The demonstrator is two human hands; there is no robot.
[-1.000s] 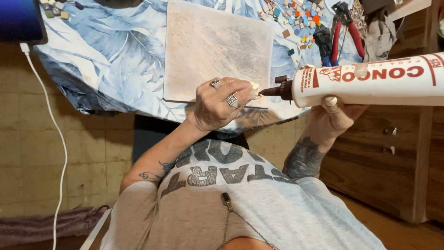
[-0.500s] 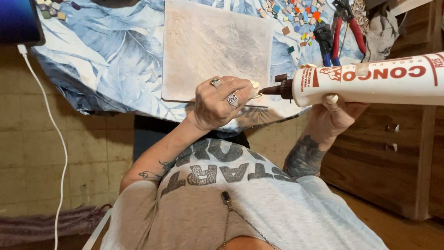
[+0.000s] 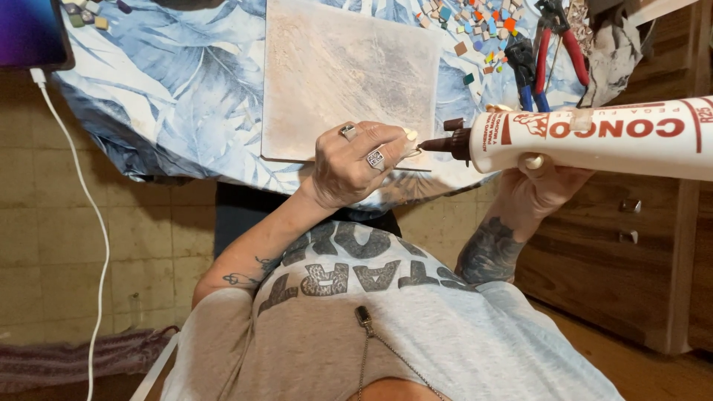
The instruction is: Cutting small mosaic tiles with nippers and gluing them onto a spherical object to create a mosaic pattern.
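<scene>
Seen from above: a table draped in a blue leaf-print cloth point(image 3: 186, 96), pale tiled floor point(image 3: 74, 245) below it and a wooden cabinet point(image 3: 616, 252) with drawer knobs off to the right. On the cloth, a pale square board point(image 3: 349, 67), scuffed and bare; beyond its far right corner, scattered coloured mosaic pieces point(image 3: 475, 30), red-handled pliers point(image 3: 557, 44) and blue-handled nippers point(image 3: 523, 74). At the far left corner, a tablet point(image 3: 30, 30) with a white cable point(image 3: 82, 200) hanging to the floor.

Only one container here: a large white adhesive tube point(image 3: 594, 137); contents not visible. Held in the air just off the board's near right corner. Lies roughly level, long axis across the view, brown nozzle point(image 3: 445, 141) pointing left.

Right hand point(image 3: 542, 186): curled up around the tube's underside, thumb pressed on its front. Left hand point(image 3: 356, 160), ringed: fingertips pinched together at the nozzle's tip, over the board's near edge.
</scene>
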